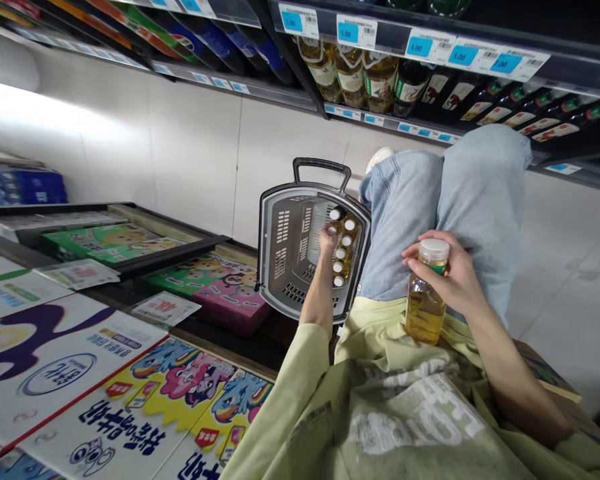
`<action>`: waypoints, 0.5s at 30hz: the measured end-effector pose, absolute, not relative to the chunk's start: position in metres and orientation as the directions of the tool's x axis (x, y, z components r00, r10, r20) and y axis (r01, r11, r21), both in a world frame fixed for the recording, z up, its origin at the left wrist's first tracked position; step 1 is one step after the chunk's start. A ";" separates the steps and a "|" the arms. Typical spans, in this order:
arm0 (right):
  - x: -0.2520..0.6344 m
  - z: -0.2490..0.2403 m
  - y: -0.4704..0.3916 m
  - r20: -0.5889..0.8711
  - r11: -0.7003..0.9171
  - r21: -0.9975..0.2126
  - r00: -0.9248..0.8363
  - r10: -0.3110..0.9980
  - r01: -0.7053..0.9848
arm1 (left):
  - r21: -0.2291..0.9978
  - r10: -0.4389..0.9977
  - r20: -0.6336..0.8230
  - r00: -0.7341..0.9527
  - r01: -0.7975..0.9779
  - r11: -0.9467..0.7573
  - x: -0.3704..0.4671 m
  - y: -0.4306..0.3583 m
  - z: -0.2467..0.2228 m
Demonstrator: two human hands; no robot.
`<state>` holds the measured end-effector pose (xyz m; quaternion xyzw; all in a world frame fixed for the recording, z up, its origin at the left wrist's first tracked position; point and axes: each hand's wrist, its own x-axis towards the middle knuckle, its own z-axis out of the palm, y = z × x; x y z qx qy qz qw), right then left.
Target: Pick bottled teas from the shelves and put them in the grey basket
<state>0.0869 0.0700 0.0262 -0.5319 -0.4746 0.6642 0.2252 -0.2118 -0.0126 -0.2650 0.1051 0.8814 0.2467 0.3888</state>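
A grey shopping basket (293, 250) with a black rim and handle stands on the floor beside my knees. Several white-capped bottles (347, 241) of yellow liquid are grouped upright at its right side. My left hand (329, 238) reaches into the basket, its fingers at the cap of one of these bottles. Over my lap, my right hand (450, 270) is wrapped round the upper part of a clear bottle (425, 308) with a white cap and yellow liquid inside.
Shelves of bottles with a price-tag rail (380, 121) run along the top. Printed cartons (130, 400) and a low display of green and pink boxes (220, 293) lie at the lower left. Tiled floor (195, 147) shows between them.
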 end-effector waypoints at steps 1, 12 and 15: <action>0.087 0.025 0.070 -0.486 -0.445 -0.874 -0.334 0.808 0.195 | 0.526 0.390 -0.632 -0.670 -0.002 0.850 -0.216 -0.012 -0.258; 0.087 0.021 0.067 -0.500 -0.601 -0.783 -0.411 0.762 -0.162 | 0.931 0.657 -0.277 -0.701 -0.027 0.364 -0.126 -0.013 -0.078; 0.089 0.023 0.066 -0.462 -0.591 -0.766 -0.421 0.781 -0.255 | 0.956 0.838 -0.291 -0.462 -0.112 0.271 -0.078 -0.018 -0.018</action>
